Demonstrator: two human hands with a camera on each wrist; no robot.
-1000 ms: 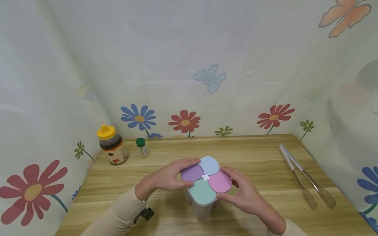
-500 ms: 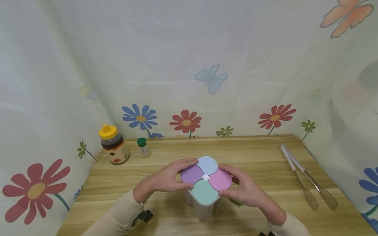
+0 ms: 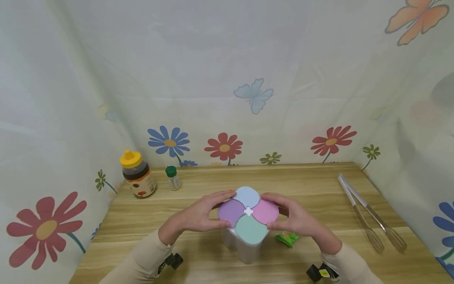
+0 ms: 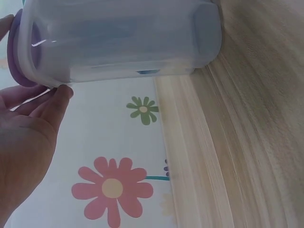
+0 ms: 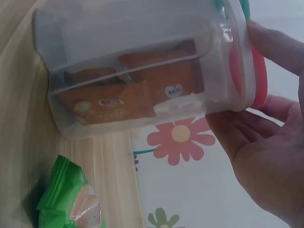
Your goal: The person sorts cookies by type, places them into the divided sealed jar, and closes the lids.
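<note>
A clear plastic storage canister (image 3: 248,252) with several lobes stands on the table, its lobed lid (image 3: 251,229) in light blue, pink, green and purple with a small white flower at the centre. My left hand (image 3: 202,211) grips the rim at the purple side, thumb in front and fingers behind. Opposite it, my right hand (image 3: 298,219) grips the rim at the pink side. In the right wrist view, orange-brown snack packets (image 5: 114,102) lie inside the compartment under the pink part. The compartment walls (image 4: 118,42) in the left wrist view look cloudy.
A green snack packet (image 3: 287,238) lies on the table just right of the canister. At the back left stand a yellow-capped jar (image 3: 138,175) and a green-capped spice bottle (image 3: 173,178). Metal tongs (image 3: 370,213) lie at the right. Flower-printed curtain (image 3: 227,118) borders the table.
The canister has turned slightly counterclockwise, seen from above, with both hands on its rim. My right hand has shifted a little, and the green packet shows more fully.
</note>
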